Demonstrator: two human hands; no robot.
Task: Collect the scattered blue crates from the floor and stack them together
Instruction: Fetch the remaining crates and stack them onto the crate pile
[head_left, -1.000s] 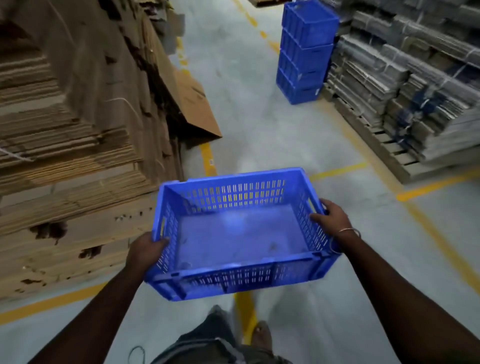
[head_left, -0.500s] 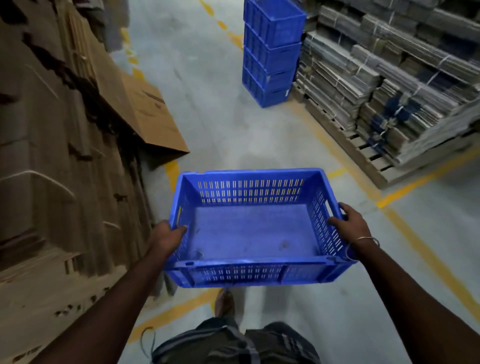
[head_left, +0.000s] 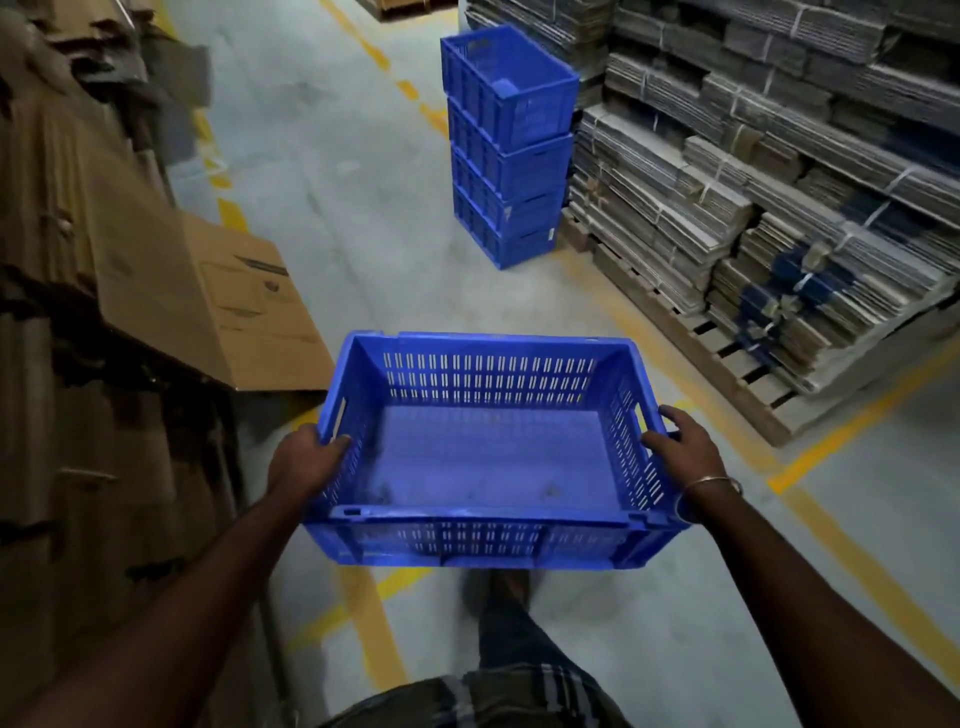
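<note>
1. Carried crate (head_left: 488, 457): blue, slotted walls, empty. It sits level in the air at 6 o'clock of my view, above the grey floor (head_left: 332, 208), with its long axis running left to right across my body.
2. Left hand (head_left: 306, 460): closed on the crate's left end wall, thumb over the rim, fingers (head_left: 340, 444) hooked inside near the handle slot.
3. Right hand (head_left: 685, 452): closed on the right end wall the same way, bangle (head_left: 711, 483) at the wrist. Both hands hold one load; neither is free.
4. Foot (head_left: 498, 587): blurred, directly beneath the crate, beside a yellow floor line (head_left: 374, 623).
5. Flattened cardboard sheet (head_left: 218, 301): at 10 o'clock, leaning out from the tall cardboard stacks on the left and jutting into the aisle.
6. Wooden pallet (head_left: 727, 364) with bundled cardboard (head_left: 727, 208): at 2 o'clock, edging the aisle.
7. Stack of blue crates (head_left: 506, 150): four high as I count them, at 12 o'clock and slightly right, standing on the floor just beside the pallet, well apart from the carried crate.
8. Governing relation, my judgement: the stack lies straight ahead of the grip, marginally nearer the right hand. Its crates appear turned, a corner facing me, so the load likely needs a yaw to match axes before it goes on top.
</note>
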